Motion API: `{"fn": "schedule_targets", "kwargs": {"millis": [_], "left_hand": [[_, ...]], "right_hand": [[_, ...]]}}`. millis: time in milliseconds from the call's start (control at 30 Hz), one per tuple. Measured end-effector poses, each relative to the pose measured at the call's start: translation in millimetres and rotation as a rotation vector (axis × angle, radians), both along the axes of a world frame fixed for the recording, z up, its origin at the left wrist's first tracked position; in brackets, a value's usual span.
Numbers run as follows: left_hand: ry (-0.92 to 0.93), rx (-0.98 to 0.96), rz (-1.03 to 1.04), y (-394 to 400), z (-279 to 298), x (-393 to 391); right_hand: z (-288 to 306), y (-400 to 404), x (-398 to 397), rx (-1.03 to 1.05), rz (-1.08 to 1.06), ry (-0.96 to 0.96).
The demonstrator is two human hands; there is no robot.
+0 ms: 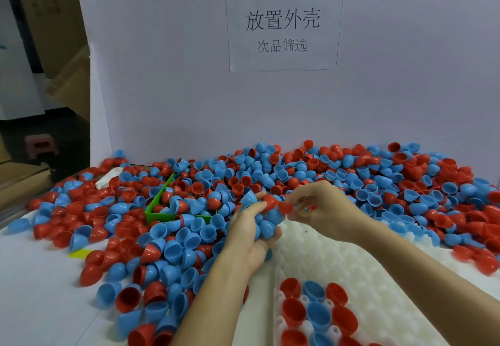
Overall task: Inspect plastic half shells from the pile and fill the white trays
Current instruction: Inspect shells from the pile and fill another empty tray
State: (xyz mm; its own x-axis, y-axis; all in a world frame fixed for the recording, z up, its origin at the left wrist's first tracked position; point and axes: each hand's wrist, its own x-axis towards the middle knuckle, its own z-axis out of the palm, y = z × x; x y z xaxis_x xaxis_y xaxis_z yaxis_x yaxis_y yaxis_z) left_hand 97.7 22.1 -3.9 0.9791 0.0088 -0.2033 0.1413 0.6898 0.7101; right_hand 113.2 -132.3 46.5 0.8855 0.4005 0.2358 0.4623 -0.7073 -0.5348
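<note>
A wide pile of red and blue plastic half shells [311, 172] covers the far and left parts of the table. My left hand [249, 229] cups a handful of shells [266, 222], mostly blue with one red on top. My right hand [322, 207] pinches a red half shell [285, 207] right beside that handful. A white tray [351, 259] with bumpy pockets lies in front of me on the right. Several red and blue shells [316, 310] sit open side up in the tray's near rows.
A green plastic bin [159, 205] sits half buried in the pile left of my hands. A white wall [167, 80] with a paper sign [282, 23] closes the back. Cardboard boxes [51, 21] and a pink stool [40, 145] stand off the table's left edge.
</note>
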Motion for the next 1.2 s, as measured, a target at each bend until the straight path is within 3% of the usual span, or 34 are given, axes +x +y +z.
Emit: {"fn": "schedule_targets", "kwargs": {"millis": [100, 400, 633, 767, 867, 967, 1067, 1200], "left_hand": [[-0.006, 0.017, 0.03, -1, -1, 1], [-0.093, 0.163, -0.009, -5, -2, 0], [-0.143, 0.177, -0.072, -3, 0, -3], [-0.137, 0.113, -0.057, -3, 0, -1], [-0.077, 0.054, 0.03, 1, -2, 4], [-0.039, 0.051, 0.067, 2, -4, 7], [-0.039, 0.065, 0.057, 0, -4, 6], [-0.04, 0.079, 0.061, 0, -4, 5]], "right_hand": [[0, -1, 4, -0.052, -0.051, -0.033], [7, 12, 16, 0.11, -0.391, 0.377], [16, 3, 15, 0.344, -0.379, 0.708], [15, -9, 12, 0.383, -0.34, 0.658], [17, -24, 1, 0.227, -0.279, 0.433], [28, -43, -18, -0.076, -0.115, 0.26], [38, -60, -35, -0.393, -0.015, 0.212], [41, -75, -57, -0.604, 0.05, 0.257]]}}
